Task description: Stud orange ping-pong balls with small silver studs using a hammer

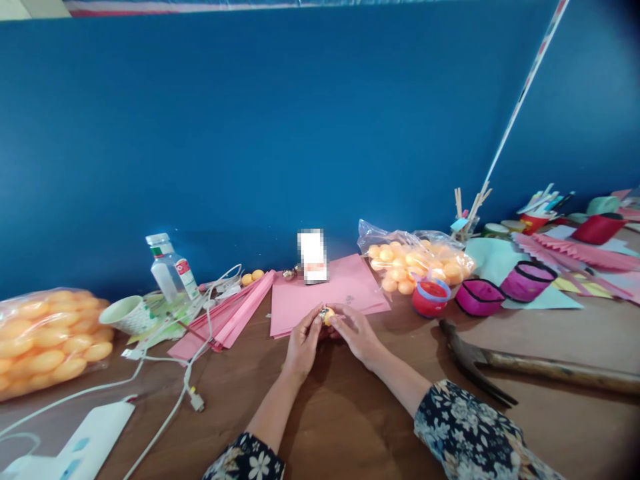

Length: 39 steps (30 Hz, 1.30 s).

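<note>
Between both hands, just in front of the pink paper sheets point(325, 293), is a small orange ball point(327, 316) with dark marks on its upper side. It looks like a table tennis ball. My left hand point(303, 343) is closed on its left side, thumb and fingertips against it. From the right, my right hand point(361, 339) pinches the same ball with its fingertips. The undersides of the fingers are partly hidden. Behind the hands, an upright object with a blurred-out front point(313, 257) stands on the pink paper.
Bags of orange balls lie left point(47, 340) and right point(407, 263). A hammer point(540, 365) rests at right, beside magenta cloth bands point(480, 298) and a red tub point(431, 301). White cables point(187, 380), a paper cup point(127, 313) and a bottle point(170, 270) occupy the left. A blue partition point(280, 133) rises behind.
</note>
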Available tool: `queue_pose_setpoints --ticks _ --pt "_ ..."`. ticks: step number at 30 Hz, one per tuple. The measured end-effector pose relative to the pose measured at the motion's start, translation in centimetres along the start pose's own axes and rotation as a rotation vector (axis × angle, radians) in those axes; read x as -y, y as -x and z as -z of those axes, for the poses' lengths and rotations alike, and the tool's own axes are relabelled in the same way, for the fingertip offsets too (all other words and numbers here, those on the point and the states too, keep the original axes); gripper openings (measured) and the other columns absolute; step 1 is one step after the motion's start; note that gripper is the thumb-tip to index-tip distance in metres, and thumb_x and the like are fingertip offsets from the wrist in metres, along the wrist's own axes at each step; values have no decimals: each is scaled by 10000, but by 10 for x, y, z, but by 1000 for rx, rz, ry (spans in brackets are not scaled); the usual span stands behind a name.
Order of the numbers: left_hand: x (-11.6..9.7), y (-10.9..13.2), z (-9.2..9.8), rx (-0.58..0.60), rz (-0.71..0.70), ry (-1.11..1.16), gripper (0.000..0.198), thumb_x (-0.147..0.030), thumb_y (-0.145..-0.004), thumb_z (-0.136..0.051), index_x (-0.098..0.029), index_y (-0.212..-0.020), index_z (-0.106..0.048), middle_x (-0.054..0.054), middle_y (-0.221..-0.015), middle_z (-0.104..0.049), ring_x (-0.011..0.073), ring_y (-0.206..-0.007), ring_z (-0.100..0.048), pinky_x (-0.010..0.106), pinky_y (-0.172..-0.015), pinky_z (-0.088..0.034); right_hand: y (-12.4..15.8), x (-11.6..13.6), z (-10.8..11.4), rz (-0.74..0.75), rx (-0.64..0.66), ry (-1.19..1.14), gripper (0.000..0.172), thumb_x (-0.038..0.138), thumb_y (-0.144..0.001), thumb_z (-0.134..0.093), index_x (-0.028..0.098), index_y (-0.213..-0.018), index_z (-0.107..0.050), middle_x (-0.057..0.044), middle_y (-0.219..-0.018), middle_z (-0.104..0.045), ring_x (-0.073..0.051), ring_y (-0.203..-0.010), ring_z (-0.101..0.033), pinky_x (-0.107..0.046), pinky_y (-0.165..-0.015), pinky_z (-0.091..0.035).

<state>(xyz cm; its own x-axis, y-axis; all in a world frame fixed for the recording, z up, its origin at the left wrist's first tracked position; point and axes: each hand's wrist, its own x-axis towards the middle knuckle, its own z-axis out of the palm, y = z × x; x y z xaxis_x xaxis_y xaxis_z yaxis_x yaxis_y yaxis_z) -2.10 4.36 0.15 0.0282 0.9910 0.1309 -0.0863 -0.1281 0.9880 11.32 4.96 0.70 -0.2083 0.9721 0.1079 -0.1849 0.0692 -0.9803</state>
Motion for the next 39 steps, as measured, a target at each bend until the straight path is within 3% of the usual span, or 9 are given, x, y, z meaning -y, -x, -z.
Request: queue_pose_setpoints --ticks 7,16,24,34,39 --pt "1 0 -1 40 38 81 372 -348 -740 -560 -160 -1060 -579 87 -1038 -646 225 -914 -612 381 -825 -480 -2 -6 0 82 2 54 369 339 -711 -621 186 -1036 -536 -67 -1003 -612 -163 -753 -602 -312 -703 -502" --pt "-7 1 -2 -38 107 133 355 -387 -718 -578 -136 -969 -570 86 -914 -675 202 -820 -639 325 -726 -514 0 -9 1 244 22 226 283 294 -754 -587 210 -1023 -564 -69 -1017 -582 -204 -928 -553 -342 -821 -444" --pt "-9 1 -2 -32 143 119 339 -348 -692 -613 -137 -950 -551 69 -819 -681 179 -752 -646 308 -704 -511 1 -9 0 230 37 246 293 314 -756 -585 220 -1031 -555 -68 -1021 -560 -187 -861 -563 -304 -750 -458" --pt "-5 2 -1 -43 101 149 352 -380 -720 -579 -134 -971 -573 80 -903 -657 177 -788 -625 288 -692 -506 1 -10 -1 232 18 229 289 295 -751 -589 210 -1024 -548 -66 -1024 -565 -187 -876 -556 -323 -779 -463" --pt "-4 2 -1 -24 79 185 398 -420 -786 -473 -133 -1052 -546 106 -981 -635 190 -818 -623 328 -716 -510 1 -3 -2 83 49 -14 366 347 -740 -595 228 -1076 -514 -50 -1012 -592 -169 -824 -586 -327 -750 -484"
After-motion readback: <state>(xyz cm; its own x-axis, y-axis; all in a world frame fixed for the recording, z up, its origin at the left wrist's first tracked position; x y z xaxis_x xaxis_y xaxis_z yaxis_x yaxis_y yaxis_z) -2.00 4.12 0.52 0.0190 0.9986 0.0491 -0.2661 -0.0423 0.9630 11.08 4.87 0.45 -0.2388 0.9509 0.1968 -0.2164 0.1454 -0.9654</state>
